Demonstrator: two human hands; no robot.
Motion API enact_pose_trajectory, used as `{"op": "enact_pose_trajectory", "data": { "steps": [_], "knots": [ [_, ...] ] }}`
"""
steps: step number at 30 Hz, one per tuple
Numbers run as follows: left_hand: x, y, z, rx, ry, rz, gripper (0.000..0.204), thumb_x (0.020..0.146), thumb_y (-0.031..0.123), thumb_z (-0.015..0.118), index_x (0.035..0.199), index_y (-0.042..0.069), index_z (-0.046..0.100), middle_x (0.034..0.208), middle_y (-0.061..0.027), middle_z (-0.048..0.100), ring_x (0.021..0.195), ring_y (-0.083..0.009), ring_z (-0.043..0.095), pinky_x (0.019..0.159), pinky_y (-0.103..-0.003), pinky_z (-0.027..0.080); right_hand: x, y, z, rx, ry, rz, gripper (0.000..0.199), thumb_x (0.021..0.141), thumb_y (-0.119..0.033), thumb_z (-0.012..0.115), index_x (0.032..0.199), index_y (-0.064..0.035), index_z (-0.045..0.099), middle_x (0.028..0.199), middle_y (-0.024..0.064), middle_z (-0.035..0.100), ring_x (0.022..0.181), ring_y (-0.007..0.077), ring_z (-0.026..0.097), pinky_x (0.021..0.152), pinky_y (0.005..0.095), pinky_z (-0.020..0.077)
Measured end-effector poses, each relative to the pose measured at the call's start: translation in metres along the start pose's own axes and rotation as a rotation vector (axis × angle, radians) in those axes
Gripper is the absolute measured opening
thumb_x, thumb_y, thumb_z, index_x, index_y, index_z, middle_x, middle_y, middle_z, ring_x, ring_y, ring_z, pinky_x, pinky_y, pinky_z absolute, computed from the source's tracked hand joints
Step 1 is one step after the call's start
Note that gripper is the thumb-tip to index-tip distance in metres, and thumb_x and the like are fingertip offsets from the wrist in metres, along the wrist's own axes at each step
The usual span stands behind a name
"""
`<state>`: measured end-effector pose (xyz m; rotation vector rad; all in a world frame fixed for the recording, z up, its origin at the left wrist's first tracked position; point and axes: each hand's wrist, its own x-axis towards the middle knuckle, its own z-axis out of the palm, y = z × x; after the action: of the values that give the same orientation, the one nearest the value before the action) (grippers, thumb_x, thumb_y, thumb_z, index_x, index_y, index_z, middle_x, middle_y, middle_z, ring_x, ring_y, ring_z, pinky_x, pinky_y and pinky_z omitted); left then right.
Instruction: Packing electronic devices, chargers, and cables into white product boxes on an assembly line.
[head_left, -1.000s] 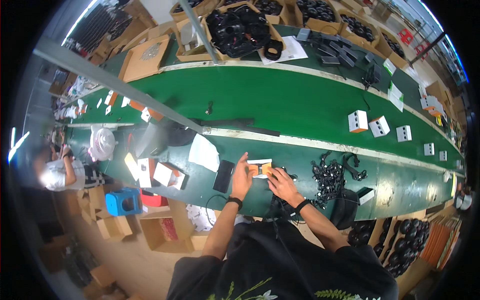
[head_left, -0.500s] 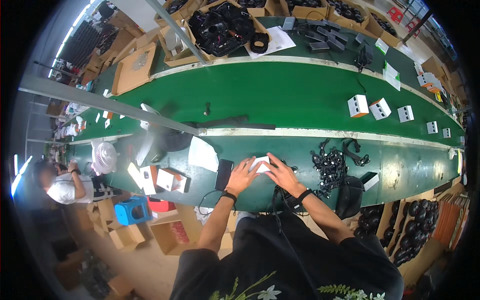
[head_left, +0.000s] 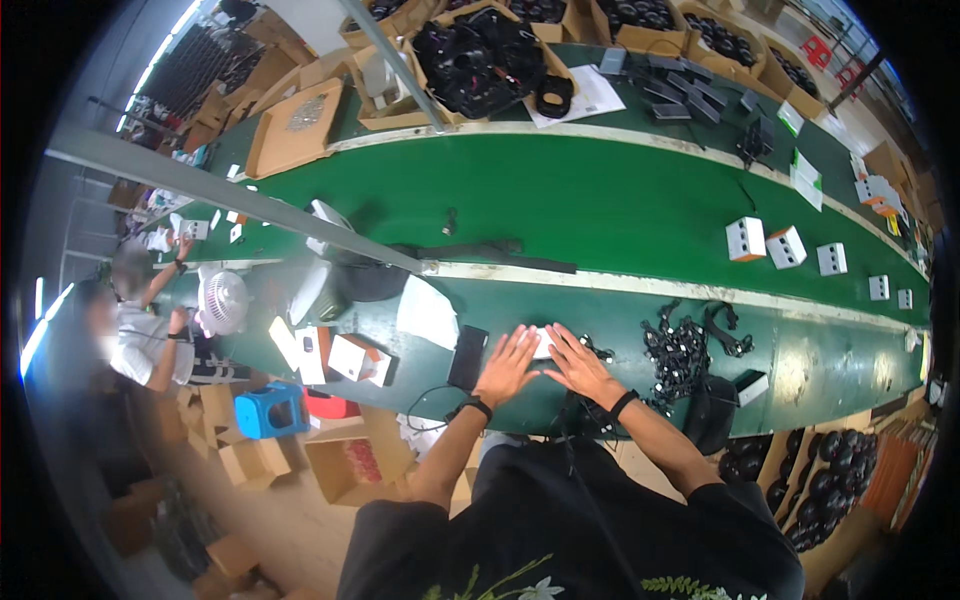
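Observation:
A small white box (head_left: pixel 543 344) lies on the near green bench in front of me, partly covered by my hands. My left hand (head_left: pixel 508 364) rests flat at its left side with fingers stretched out. From the right, my right hand (head_left: pixel 580 362) lies over its edge, fingers also extended. Left of my left hand is a flat black rectangular object (head_left: pixel 467 358). Black cables (head_left: pixel 598 350) show just past my right hand, and a larger heap of black cables with connectors (head_left: pixel 672 345) lies farther right.
Orange-and-white boxes (head_left: pixel 358 360), a white sheet (head_left: pixel 428 312) and a small fan (head_left: pixel 222 300) stand to the left. A black pouch (head_left: pixel 710 415) sits at the right front edge. White boxes (head_left: pixel 745 240) line the green belt (head_left: pixel 620 200). A metal pole (head_left: pixel 230 205) crosses at left; a co-worker (head_left: pixel 150 340) is beyond.
My fingers have straightened and flattened over the white box, covering more of it. The whole view has shifted slightly. At the far left, the co-worker's arm is now raised toward a white box.

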<state>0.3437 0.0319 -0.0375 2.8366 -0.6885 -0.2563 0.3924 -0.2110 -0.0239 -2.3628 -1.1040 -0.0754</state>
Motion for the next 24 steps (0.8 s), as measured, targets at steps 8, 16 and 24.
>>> {"op": "enact_pose_trajectory", "data": {
  "steps": [8, 16, 24],
  "knots": [
    [-0.017, -0.053, -0.052, -0.508, 0.449, -0.334, 0.052, 0.104, 0.017, 0.069, 0.153, 0.006, 0.056, 0.165, -0.0221, 0.049, 0.147, -0.0426, 0.052, 0.122, -0.053, 0.041, 0.019, 0.054, 0.013, 0.036, 0.057, 0.483, 0.055, 0.089, -0.025, 0.083, 0.137, -0.0086, 0.063, 0.146, 0.0174, 0.058, 0.134, 0.0401, 0.055, 0.111, 0.0511, 0.0494],
    [-0.079, -0.381, -0.108, -0.654, 1.026, -0.855, 0.073, 0.091, -0.004, 0.069, 0.159, -0.002, 0.043, 0.16, -0.0228, 0.049, 0.141, -0.0338, 0.054, 0.119, -0.046, 0.045, 0.138, 0.153, -0.03, -0.574, 0.622, 0.73, 0.048, 0.096, -0.014, 0.076, 0.14, -0.0033, 0.061, 0.142, 0.0234, 0.059, 0.131, 0.0425, 0.056, 0.111, 0.0547, 0.0437],
    [0.031, -0.535, -0.157, -0.588, 0.581, -0.553, 0.135, 0.055, 0.012, 0.105, 0.168, 0.004, 0.03, 0.162, -0.0268, 0.046, 0.146, -0.0408, 0.051, 0.122, -0.047, 0.044, 0.349, 0.082, 0.129, -0.122, 0.184, 0.764, 0.071, 0.092, -0.053, 0.08, 0.137, -0.0011, 0.06, 0.117, 0.0188, 0.067, 0.105, 0.0382, 0.071, 0.084, 0.0457, 0.0635]
  ]
}}
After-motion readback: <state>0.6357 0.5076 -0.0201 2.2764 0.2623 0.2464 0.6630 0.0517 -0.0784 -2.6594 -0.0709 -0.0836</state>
